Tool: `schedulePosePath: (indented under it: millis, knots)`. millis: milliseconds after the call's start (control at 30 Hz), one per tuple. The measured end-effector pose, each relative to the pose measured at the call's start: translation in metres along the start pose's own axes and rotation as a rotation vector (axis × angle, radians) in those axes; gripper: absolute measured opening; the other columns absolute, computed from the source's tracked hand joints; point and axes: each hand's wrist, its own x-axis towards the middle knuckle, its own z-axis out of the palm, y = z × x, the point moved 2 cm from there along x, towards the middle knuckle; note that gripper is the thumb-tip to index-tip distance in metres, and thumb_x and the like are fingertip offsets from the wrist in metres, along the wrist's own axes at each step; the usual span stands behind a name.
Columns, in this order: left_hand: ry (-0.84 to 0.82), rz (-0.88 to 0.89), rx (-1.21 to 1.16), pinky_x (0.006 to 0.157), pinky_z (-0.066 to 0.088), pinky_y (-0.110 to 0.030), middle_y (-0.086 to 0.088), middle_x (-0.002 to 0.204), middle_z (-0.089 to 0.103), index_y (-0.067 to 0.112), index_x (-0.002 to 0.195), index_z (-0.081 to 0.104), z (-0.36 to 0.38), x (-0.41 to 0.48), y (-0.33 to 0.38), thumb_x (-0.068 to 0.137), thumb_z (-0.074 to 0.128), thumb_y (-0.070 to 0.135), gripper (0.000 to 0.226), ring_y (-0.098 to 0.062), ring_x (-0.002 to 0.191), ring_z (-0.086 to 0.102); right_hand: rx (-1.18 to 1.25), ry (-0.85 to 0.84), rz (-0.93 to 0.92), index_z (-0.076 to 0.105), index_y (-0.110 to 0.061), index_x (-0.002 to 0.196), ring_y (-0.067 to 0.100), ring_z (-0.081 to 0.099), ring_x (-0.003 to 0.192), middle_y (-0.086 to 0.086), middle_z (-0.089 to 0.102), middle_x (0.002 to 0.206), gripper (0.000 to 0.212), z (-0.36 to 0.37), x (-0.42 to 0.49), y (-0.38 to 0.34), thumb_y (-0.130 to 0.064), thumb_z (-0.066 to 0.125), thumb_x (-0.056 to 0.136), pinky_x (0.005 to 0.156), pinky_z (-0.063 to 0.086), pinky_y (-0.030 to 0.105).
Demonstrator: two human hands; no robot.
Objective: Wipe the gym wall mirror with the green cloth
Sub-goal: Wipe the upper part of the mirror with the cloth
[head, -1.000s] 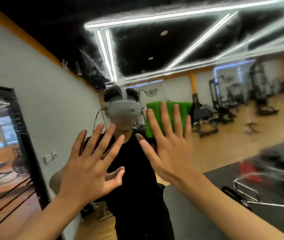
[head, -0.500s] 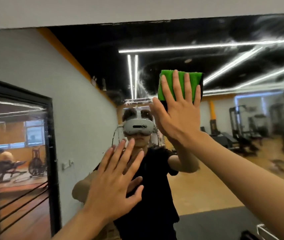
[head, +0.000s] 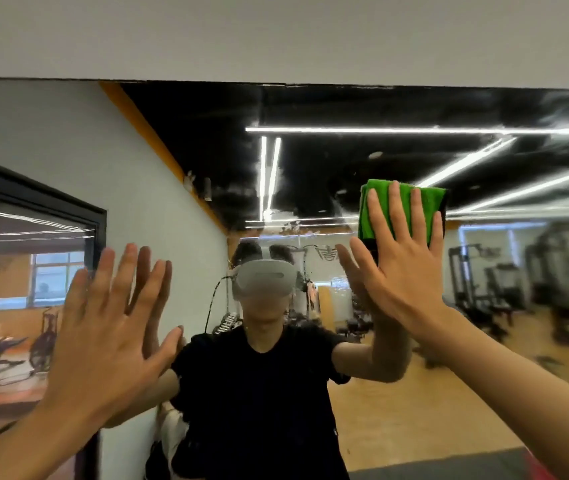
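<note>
Green cloth (head: 431, 200) folded into a thick pad, up high on the right side of the gym wall mirror (head: 172, 140), not far under its top edge. Pressed flat onto the glass by the right hand (head: 404, 271), fingers straight and fanned out over it, no curling round it, just palm-and-fingers pressure. Green poking out above the fingertips and on both sides.

Left hand (head: 103, 327) lower down and over to the left, also flat and spread wide, holding nothing. Right up at the glass, with its own reflection peeking out behind the fingers, but can't tell if actually touching.

Hazy, smeary streaks across the dark upper part of the mirror, around the reflected light strips (head: 380, 129). In the reflection: black t-shirt, grey headset (head: 264, 280), both arms up, gym machines (head: 466, 282) off to the right on a wood floor, dark-framed window (head: 33, 271) on the left. Plain white wall (head: 276, 36) above the mirror.
</note>
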Motion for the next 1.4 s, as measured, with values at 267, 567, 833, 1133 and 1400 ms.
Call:
schedulePosePath:
  millis: [267,567,833,1133,1400]
  knots:
    - [0.111,-0.027,-0.100,0.131,0.005,-0.057,-0.013,0.178,0.005,0.017,0.168,0.027,0.003,-0.005,0.003,0.098,0.032,0.063,0.084,-0.037,0.164,0.008,-0.054,0.044,0.074,0.006,-0.034,0.168,0.022,-0.010,0.162,-0.003,-0.004,0.176,0.080,0.005,0.015,-0.016,-0.075,0.008,0.100,0.128,0.003,0.060]
    - [0.139,-0.012,-0.140,0.131,0.004,-0.054,-0.017,0.176,0.016,0.015,0.165,0.034,0.007,-0.006,-0.002,0.099,0.036,0.063,0.081,-0.037,0.163,0.011,-0.075,-0.061,-0.406,0.006,-0.027,0.169,0.027,-0.011,0.162,0.003,-0.003,0.176,0.095,0.038,0.038,-0.255,-0.081,0.003,0.091,0.128,-0.005,0.055]
    - [0.153,-0.005,-0.116,0.131,0.001,-0.052,-0.014,0.177,0.012,0.016,0.166,0.032,0.008,-0.006,-0.002,0.096,0.040,0.062,0.085,-0.038,0.163,0.010,-0.066,-0.027,-0.214,0.004,-0.029,0.168,0.020,-0.010,0.162,0.000,-0.007,0.176,0.086,0.012,0.045,-0.105,-0.078,0.015,0.098,0.130,-0.001,0.054]
    - [0.100,-0.018,-0.144,0.129,0.012,-0.061,-0.015,0.176,0.013,0.020,0.168,0.023,0.008,-0.006,-0.002,0.096,0.041,0.061,0.085,-0.039,0.163,0.012,0.014,0.063,0.085,-0.001,-0.025,0.168,0.024,-0.012,0.161,0.003,-0.009,0.176,0.095,0.014,0.072,-0.174,-0.083,0.002,0.093,0.129,-0.001,0.056]
    - [0.125,-0.011,-0.125,0.130,0.003,-0.053,-0.016,0.176,0.017,0.015,0.164,0.038,0.007,-0.007,-0.006,0.094,0.041,0.062,0.084,-0.040,0.162,0.016,0.025,-0.025,-0.427,0.014,-0.032,0.167,0.018,-0.003,0.162,-0.002,0.007,0.176,0.085,0.025,0.071,-0.240,-0.075,0.004,0.095,0.130,-0.003,0.049]
